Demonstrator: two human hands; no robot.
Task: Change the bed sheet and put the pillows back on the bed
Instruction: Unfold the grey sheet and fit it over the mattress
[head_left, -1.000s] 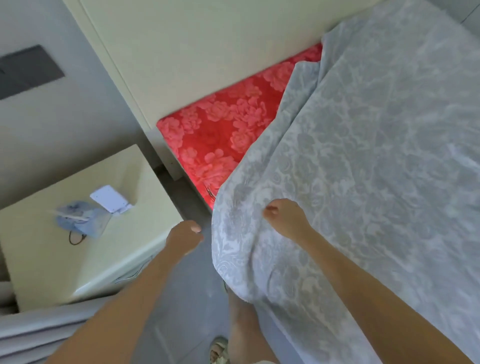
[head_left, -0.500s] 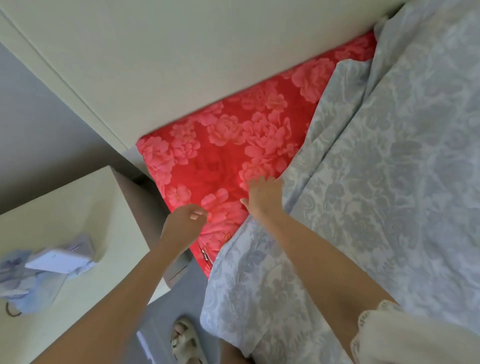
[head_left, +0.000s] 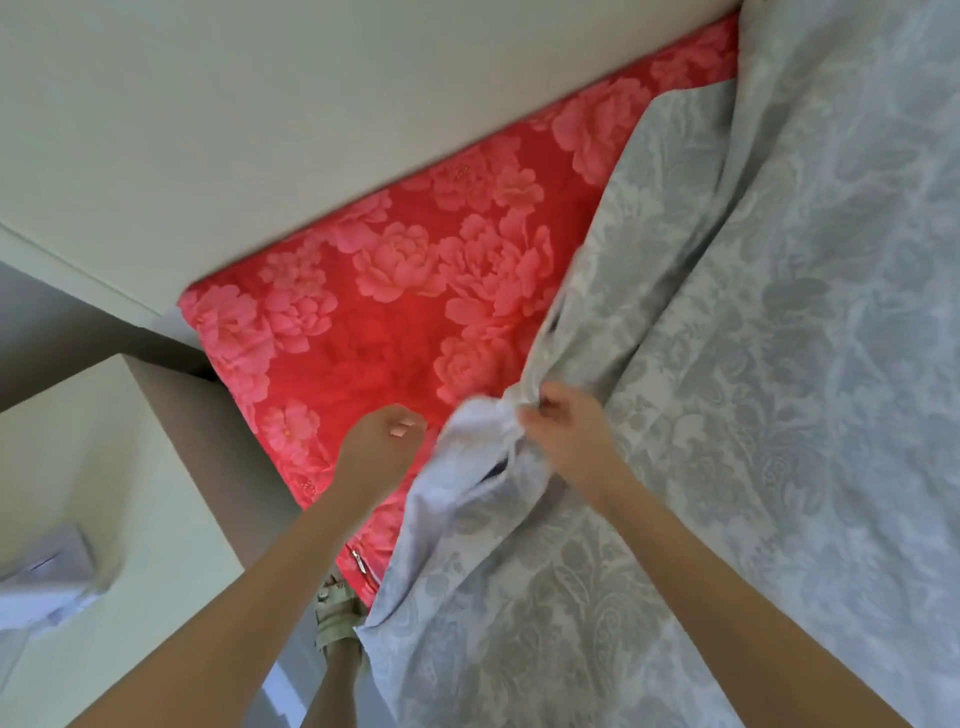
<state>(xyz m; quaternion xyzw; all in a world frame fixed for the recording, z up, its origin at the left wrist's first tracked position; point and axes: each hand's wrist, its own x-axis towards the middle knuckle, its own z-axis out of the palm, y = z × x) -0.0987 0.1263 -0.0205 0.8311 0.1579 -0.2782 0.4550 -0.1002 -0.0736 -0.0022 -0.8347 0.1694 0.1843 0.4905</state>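
The grey patterned bed sheet (head_left: 753, 415) lies over most of the red floral mattress (head_left: 374, 332), covering everything from the mattress's middle out to its right side and down its near edge, where the cloth hangs toward the floor. The sheet's free edge runs on a diagonal, from the far end at the cream headboard (head_left: 311, 130) down to the mattress's near corner, so the head-end corner of the mattress on the left lies bare. The sheet's corner is bunched and points toward that bare corner.

The right hand (head_left: 569, 423) is closed on the bunched corner of the sheet, fingers curled around a gathered fold, lifted a little off the mattress. The left hand (head_left: 382, 441) hovers over the bare red part of the mattress, just left of the gathered corner, fingers curled loosely inward; it does not seem to touch the sheet, and whether it touches the mattress cannot be told.

The sheet spreads away from the right hand to the right and toward the headboard. Left of the mattress stands a cream bedside table (head_left: 104, 493). Below the mattress's near corner a foot in a pale sandal (head_left: 335, 616) stands on the floor.
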